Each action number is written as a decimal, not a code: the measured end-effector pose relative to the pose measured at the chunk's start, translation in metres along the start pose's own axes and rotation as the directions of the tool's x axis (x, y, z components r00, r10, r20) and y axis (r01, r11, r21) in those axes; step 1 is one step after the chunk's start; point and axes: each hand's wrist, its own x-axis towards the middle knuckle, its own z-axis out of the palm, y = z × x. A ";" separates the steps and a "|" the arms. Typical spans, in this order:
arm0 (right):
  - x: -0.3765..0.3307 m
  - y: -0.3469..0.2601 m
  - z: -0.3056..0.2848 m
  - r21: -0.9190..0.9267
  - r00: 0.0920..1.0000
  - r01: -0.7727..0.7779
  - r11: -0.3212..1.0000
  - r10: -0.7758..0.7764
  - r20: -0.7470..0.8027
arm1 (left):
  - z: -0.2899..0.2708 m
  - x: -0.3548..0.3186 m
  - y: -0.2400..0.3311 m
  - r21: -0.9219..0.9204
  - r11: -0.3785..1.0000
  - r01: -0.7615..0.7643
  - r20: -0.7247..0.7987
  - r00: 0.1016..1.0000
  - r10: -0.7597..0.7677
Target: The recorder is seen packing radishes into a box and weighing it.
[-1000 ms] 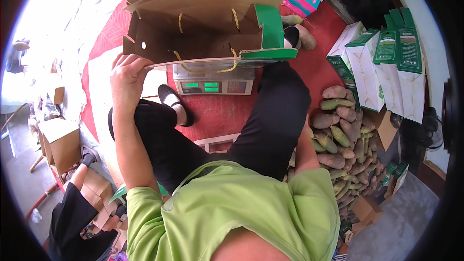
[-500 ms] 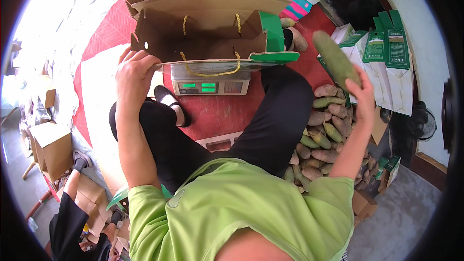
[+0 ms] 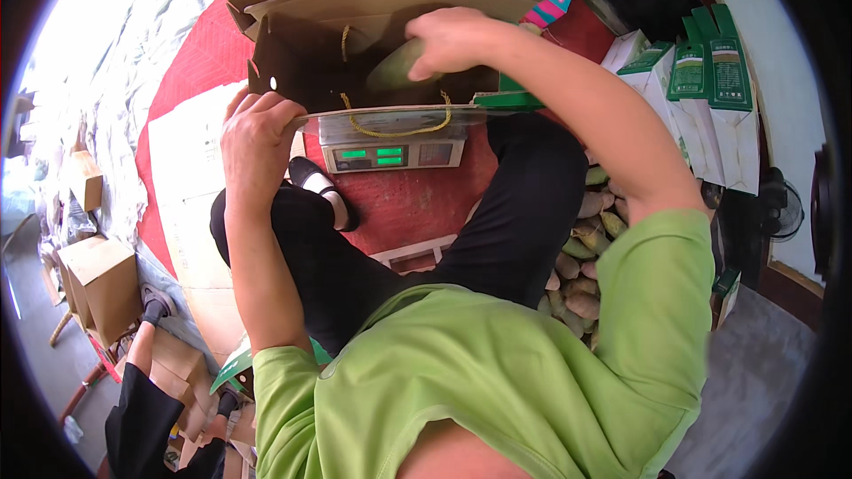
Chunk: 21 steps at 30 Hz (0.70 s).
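Observation:
My right hand (image 3: 451,41) is inside an open cardboard box (image 3: 302,40), its fingers closed on a long green radish (image 3: 396,69) that lies tilted in the shadowed interior. At the near left corner, my left hand (image 3: 261,135) grips the box's top edge. Yellow rope handles (image 3: 390,133) hang on both long sides of the box. Beneath the box, a scale (image 3: 392,157) shows a lit green display between my knees. The box's floor is mostly hidden by its near wall and my right hand.
A pile of radishes (image 3: 581,279), green and brownish, lies beside my right leg, partly covered by my arm. Green-and-white cartons (image 3: 701,89) stand at the right near a fan (image 3: 781,204). Brown boxes (image 3: 99,279) and another person's legs (image 3: 142,381) are at the lower left.
My right hand has carried the green radish from above the pile, leftward into the box. My left hand stays on the box edge.

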 end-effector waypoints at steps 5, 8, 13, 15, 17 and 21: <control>0.047 -0.018 0.033 -0.055 0.992 0.056 0.997 -0.049 0.120 | 0.002 0.001 0.003 -0.005 1.000 0.004 -0.011 1.000 -0.005; 0.054 -0.014 0.048 0.023 0.986 0.163 0.986 -0.163 0.025 | 0.001 0.002 0.001 -0.020 0.999 -0.031 -0.005 0.999 0.031; 0.032 0.000 0.025 0.123 0.923 0.384 0.915 -0.377 -0.081 | 0.000 0.004 0.002 -0.028 1.000 0.006 0.025 1.000 -0.005; 0.001 0.010 0.013 0.359 0.866 0.483 0.799 -0.374 -0.332 | 0.001 0.002 0.002 0.009 0.998 -0.064 0.028 0.998 0.064; -0.037 0.028 0.004 0.501 0.819 0.530 0.684 -0.262 -0.510 | 0.004 -0.001 -0.003 -0.032 0.999 0.012 0.070 0.997 -0.010; -0.127 0.082 0.013 0.601 0.739 0.470 0.647 0.083 -0.668 | 0.004 -0.001 0.001 -0.004 0.999 0.039 0.064 0.997 -0.039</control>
